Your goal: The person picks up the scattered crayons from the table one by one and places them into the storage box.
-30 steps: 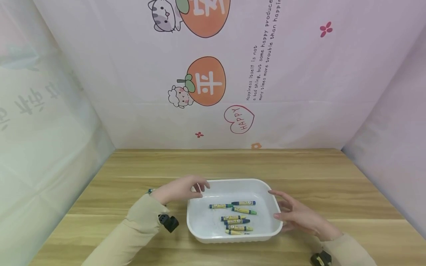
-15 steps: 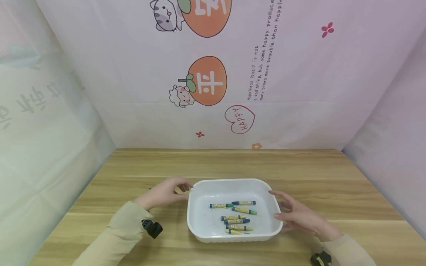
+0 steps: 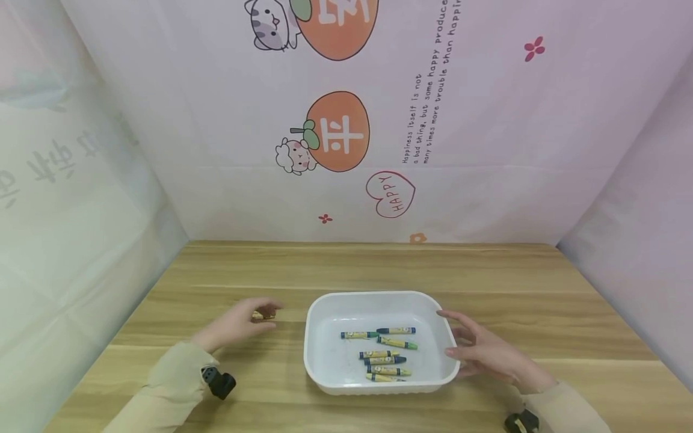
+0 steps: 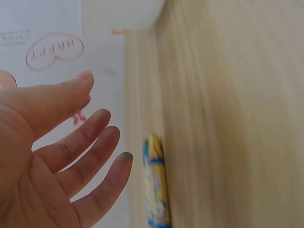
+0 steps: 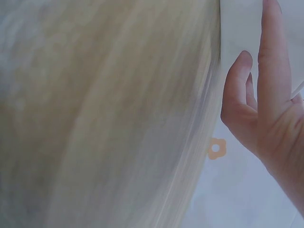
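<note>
A white plastic tray (image 3: 319, 379) holds several crayons (image 3: 388, 371) in yellow wrappers, with green, dark blue and yellow-green tips. My right hand (image 3: 487, 349) holds the tray's right rim. Its thumb and index fingertip lap over the edge while other fingers stay against the outer wall. To the tray's left, my left hand (image 3: 240, 322) hovers with fingers spread and nothing between them. Partly hidden under that hand, a yellow crayon (image 3: 263, 315) lies on the table. The left wrist view shows this crayon (image 4: 156, 190) beyond the fingertips, with a blue-green piece beside it.
The wooden table (image 3: 346, 270) runs back to a white printed backdrop (image 3: 227, 198). White cloth walls stand at both sides. A black camera strap sits on each wrist, over beige sleeves (image 3: 168, 379).
My left hand has moved left, from over the tray's left rim to above the crayon on the table. The right hand and the tray have stayed in place.
</note>
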Demonstrator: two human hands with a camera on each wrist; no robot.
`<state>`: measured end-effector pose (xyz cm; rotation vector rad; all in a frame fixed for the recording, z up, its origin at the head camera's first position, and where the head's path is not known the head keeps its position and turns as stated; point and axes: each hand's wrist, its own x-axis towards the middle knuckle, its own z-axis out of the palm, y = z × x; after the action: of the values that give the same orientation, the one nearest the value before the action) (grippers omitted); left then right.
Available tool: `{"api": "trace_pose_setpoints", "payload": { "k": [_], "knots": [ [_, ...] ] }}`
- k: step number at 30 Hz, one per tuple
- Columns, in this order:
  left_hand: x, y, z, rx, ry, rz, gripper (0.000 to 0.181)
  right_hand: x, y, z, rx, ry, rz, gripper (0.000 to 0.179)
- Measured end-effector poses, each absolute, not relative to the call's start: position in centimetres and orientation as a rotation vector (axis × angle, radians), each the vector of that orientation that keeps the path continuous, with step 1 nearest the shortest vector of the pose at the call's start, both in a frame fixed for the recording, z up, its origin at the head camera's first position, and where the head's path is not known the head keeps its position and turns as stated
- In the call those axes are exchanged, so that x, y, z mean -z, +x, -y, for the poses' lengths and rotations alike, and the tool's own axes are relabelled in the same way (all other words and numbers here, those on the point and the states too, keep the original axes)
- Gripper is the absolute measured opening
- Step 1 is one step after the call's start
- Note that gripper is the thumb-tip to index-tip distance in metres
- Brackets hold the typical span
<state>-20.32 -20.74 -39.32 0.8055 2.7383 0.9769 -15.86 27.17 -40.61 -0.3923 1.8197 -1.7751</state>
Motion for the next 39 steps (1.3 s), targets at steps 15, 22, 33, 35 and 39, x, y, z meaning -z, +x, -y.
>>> {"api": "trace_pose_setpoints", "payload": {
  "k": [15,22,33,35,39],
  "knots": [
    [40.6,-20.2,24.2,-0.917,0.686,-2.864,0.033,40.6,-15.9,-27.2,1.772,-0.392,-1.827,0.081],
    [40.5,-20.1,24.3,-0.866,0.662,-2.861,0.036,40.6,-15.8,-27.1,1.772,-0.398,-1.825,0.082],
    [40.1,-19.9,24.2,-0.804,0.677,-2.841,0.034,40.5,-15.8,-27.1,1.770,-0.393,-1.821,0.082],
    [40.0,-19.9,24.2,-0.789,0.677,-2.841,0.034,40.5,-15.8,-27.1,1.770,-0.389,-1.822,0.082],
    [40.0,-20.0,23.9,-0.743,0.689,-2.847,0.034,40.5,-15.8,-27.1,1.772,-0.381,-1.824,0.083]
  ]
}}
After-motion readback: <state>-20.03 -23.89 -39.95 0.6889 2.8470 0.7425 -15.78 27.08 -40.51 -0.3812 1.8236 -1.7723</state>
